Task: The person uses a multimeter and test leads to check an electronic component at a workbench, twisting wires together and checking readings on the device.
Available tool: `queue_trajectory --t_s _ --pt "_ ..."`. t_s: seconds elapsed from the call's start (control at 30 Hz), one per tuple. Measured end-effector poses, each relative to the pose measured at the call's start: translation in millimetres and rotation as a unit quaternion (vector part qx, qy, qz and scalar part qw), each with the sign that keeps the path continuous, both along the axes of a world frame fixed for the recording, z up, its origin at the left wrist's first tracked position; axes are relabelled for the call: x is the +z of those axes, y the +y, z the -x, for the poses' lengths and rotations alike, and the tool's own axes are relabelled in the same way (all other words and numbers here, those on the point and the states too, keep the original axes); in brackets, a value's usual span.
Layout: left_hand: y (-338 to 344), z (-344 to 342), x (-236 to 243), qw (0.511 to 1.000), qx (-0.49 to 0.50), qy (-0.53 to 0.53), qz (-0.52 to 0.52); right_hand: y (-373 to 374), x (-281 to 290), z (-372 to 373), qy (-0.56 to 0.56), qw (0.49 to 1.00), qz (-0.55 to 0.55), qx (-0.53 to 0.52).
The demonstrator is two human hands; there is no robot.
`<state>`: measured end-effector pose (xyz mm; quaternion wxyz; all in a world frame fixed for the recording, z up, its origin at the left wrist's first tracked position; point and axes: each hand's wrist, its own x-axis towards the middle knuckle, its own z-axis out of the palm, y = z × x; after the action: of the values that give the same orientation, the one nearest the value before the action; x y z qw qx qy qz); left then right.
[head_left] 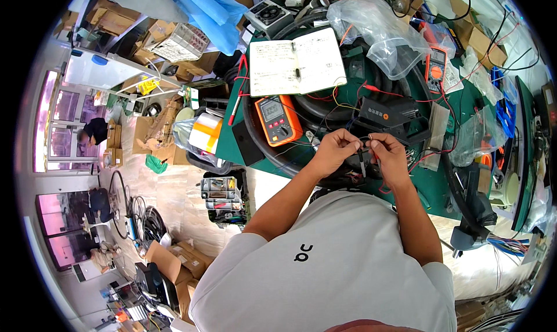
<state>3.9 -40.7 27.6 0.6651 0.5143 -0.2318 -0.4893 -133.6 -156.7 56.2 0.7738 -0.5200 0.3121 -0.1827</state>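
My left hand [336,151] and my right hand [390,157] are held close together over the near edge of the green table. Fingers of both hands are pinched on what looks like a thin dark wire [364,138] between the fingertips; its ends are too small to make out. Just below hangs a slim black test probe [362,162]. A red lead [381,184] runs under my right hand. Beyond the hands lies a black box-shaped device [387,114] with an orange mark. Left of it an orange meter [277,120] with a lit display rests beside thick black cable [313,108].
An open notebook [267,65] with a pen lies at the back. A clear plastic bag [377,30] and an orange multimeter [435,69] are farther right. Red leads cross the green table [232,143]. A toolbox [223,198] stands on the floor at left; another person [96,132] is far off.
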Motion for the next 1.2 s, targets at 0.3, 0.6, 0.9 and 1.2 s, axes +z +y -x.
queue_trajectory --t_s 0.3,0.6,0.9,1.2 --pt "-1.2 1.5 0.2 0.999 0.015 0.033 0.01 0.5 -0.4 -0.9 -0.006 1.0 0.015 -0.01" --pt "1.9 -2.2 3.7 0.99 0.136 0.03 -0.026 2.2 4.2 5.0 0.033 0.996 0.075 -0.025" --pt "10.4 -4.6 0.9 0.989 0.14 -0.003 -0.046 9.9 -8.2 13.1 0.042 0.997 0.06 0.009" --pt "13.8 -4.8 1.6 0.99 0.134 0.013 -0.038 14.5 -9.4 11.7 0.054 0.996 0.068 0.019"
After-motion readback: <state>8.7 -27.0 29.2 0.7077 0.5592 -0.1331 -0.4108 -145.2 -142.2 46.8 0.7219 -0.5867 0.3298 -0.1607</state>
